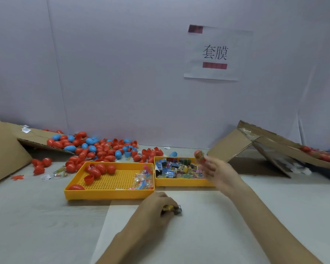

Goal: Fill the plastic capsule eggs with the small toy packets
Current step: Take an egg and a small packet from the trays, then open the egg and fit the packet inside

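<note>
Spillage risk at far left: red and blue plastic capsule eggs heaped loose, well ahead-left of the left hand. Straight ahead of that hand, yellow perforated plastic tray holding red halves and clear toy packets. Left hand curled round a small yellow-and-grey packet on the table. Right hand raised above second yellow tray of printed packets, fingertips pinching a red egg; blurred, seam unreadable. Likely to slip or pop open if only half closed.

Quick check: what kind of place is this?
Likely a hand-packing bench in a small workshop: plastic eggs heaped at the back, yellow trays of toy packets, and opened cardboard boxes at both sides.
</note>
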Demonstrator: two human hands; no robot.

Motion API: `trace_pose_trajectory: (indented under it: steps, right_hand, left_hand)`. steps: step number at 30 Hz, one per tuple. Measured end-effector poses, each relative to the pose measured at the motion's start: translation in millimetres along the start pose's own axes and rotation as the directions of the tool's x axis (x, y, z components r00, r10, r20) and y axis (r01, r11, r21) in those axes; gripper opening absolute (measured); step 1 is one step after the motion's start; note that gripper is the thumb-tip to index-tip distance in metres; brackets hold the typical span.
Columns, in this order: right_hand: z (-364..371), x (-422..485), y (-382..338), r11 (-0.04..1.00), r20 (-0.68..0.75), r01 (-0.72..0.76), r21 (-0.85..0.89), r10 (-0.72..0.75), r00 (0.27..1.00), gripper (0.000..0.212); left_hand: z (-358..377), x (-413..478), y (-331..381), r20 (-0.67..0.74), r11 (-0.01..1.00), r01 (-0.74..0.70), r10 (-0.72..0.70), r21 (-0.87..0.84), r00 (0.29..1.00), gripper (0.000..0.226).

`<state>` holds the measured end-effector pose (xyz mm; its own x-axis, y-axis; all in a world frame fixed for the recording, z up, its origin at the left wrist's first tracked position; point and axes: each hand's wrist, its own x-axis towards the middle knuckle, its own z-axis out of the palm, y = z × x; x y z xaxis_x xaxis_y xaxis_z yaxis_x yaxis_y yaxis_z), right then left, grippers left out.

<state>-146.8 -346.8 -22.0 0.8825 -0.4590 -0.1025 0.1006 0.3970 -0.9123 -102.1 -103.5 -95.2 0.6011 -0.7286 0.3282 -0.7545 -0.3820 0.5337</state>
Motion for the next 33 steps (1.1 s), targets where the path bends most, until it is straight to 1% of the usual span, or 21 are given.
trace_pose_trajectory:
  steps: [2,3,4,6,8,9,11,12,14,15,16,18,19,21,22,24,28,33]
  right_hand:
    - [-10.5,18.8,-46.9,0.970,-0.119,0.144,0.194,-0.122,0.985,0.030]
    - [-17.4,28.2,-69.1,0.951,-0.185,0.213,0.226,-0.172,0.967,0.036]
    - [-24.7,36.5,-85.0,0.947,-0.233,0.247,0.205,-0.198,0.952,0.042]
    - [-35.3,47.0,-92.0,0.974,-0.300,0.216,0.075,-0.185,0.936,0.044]
    - [-34.5,48.2,-68.8,0.985,-0.349,0.153,-0.084,-0.173,0.921,0.034]
    - [-30.8,44.1,-48.8,0.979,-0.346,0.145,-0.143,-0.186,0.920,0.027]
    - [-18.0,28.8,-1.7,0.949,-0.306,0.201,-0.241,-0.271,0.913,0.018]
    - [-10.0,19.3,22.1,0.918,-0.274,0.261,-0.299,-0.344,0.898,0.019]
    - [8.5,1.0,59.4,0.824,-0.147,0.381,-0.419,-0.476,0.867,0.027]
    - [18.1,-5.2,69.8,0.776,-0.054,0.427,-0.464,-0.506,0.861,0.029]
    - [26.2,-9.6,75.6,0.740,0.043,0.464,-0.487,-0.510,0.859,0.028]
    - [33.5,-14.8,80.4,0.734,0.199,0.490,-0.470,-0.453,0.869,0.023]
    - [34.3,-16.3,82.6,0.738,0.255,0.476,-0.478,-0.402,0.879,0.023]
    - [32.7,-18.7,89.8,0.715,0.337,0.437,-0.545,-0.290,0.896,0.032]
    - [31.3,-19.1,92.7,0.707,0.348,0.420,-0.569,-0.255,0.902,0.036]
    - [29.7,-18.1,93.8,0.718,0.346,0.399,-0.570,-0.230,0.910,0.038]
    - [30.2,-18.1,91.3,0.771,0.329,0.368,-0.520,-0.216,0.919,0.026]
    - [32.0,-23.1,87.1,0.804,0.303,0.340,-0.488,-0.210,0.930,0.020]
  left_hand:
    - [0.1,1.0,0.1,0.009,1.000,0.001,-0.001,-0.013,1.000,0.028]
    - [0.7,1.2,0.0,0.010,1.000,0.000,0.000,-0.022,1.000,0.029]
    - [0.9,1.2,-0.1,0.012,1.000,-0.002,0.002,-0.026,1.000,0.030]
    - [0.8,1.3,-1.4,0.030,1.000,-0.014,0.014,-0.013,0.999,0.034]
    - [1.3,2.1,-3.1,0.044,1.000,-0.017,0.017,0.011,0.999,0.037]
    - [2.2,2.0,-3.2,0.038,1.000,-0.009,0.008,0.016,0.999,0.038]
    - [2.8,0.3,-1.9,-0.014,1.000,0.016,-0.016,-0.009,1.000,0.043]
    - [2.3,-0.2,-1.1,-0.056,0.999,0.022,-0.024,-0.029,0.998,0.048]
    - [-0.5,0.8,0.1,-0.158,0.997,0.020,-0.031,-0.069,0.987,0.057]
    - [-2.3,2.0,0.4,-0.215,0.996,0.019,-0.038,-0.092,0.976,0.059]
    - [-3.7,3.2,0.5,-0.265,0.993,0.019,-0.049,-0.114,0.963,0.060]
    - [-4.4,4.7,0.4,-0.334,0.988,0.012,-0.062,-0.152,0.940,0.062]
    - [-3.9,4.7,-0.2,-0.361,0.986,0.001,-0.061,-0.165,0.931,0.061]
    - [-2.9,3.7,-0.6,-0.401,0.983,-0.017,-0.059,-0.184,0.914,0.059]
    - [-2.6,3.3,-0.6,-0.412,0.981,-0.018,-0.064,-0.191,0.909,0.058]
    - [-2.3,2.9,-0.6,-0.424,0.980,-0.013,-0.075,-0.201,0.903,0.054]
    - [-1.4,2.7,1.9,-0.430,0.979,0.000,-0.091,-0.205,0.898,0.045]
    - [-1.0,3.6,2.7,-0.439,0.975,-0.001,-0.100,-0.224,0.893,0.041]
